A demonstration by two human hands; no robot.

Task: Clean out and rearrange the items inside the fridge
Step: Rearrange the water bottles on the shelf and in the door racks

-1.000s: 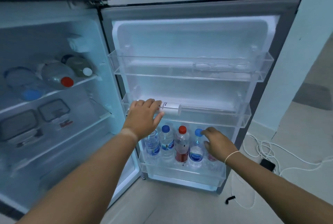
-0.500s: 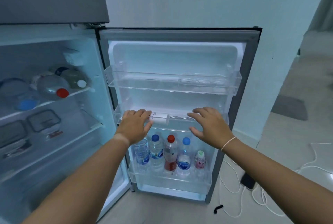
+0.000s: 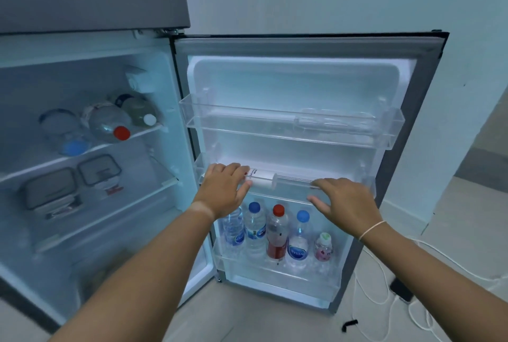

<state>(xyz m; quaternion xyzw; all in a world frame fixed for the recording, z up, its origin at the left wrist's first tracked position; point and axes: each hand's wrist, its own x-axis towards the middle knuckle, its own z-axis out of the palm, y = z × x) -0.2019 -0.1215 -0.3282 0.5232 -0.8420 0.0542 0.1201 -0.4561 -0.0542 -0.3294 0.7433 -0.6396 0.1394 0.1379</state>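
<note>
A person stands at an open fridge, both hands on the middle door shelf, a clear bin between the empty top door shelf and the bottom door shelf, where five bottles stand in a row. The left hand is curled over the bin's front rim near its left end, thumb under, fingers over. The right hand rests on the same rim near the right end, fingers bent but only loosely closed; whether it has a firm hold cannot be told. A white tube lies on its side in the bin, its long axis running along the rim, just right of the left hand's fingertips and well left of the right hand. With a hand near each end of the bin, the coming move is likely to lift it off the door; the tube, lying nearer the left hand, may roll if the bin tips. Inside the cabinet, bottles and lidded boxes sit on the glass shelves.
</note>
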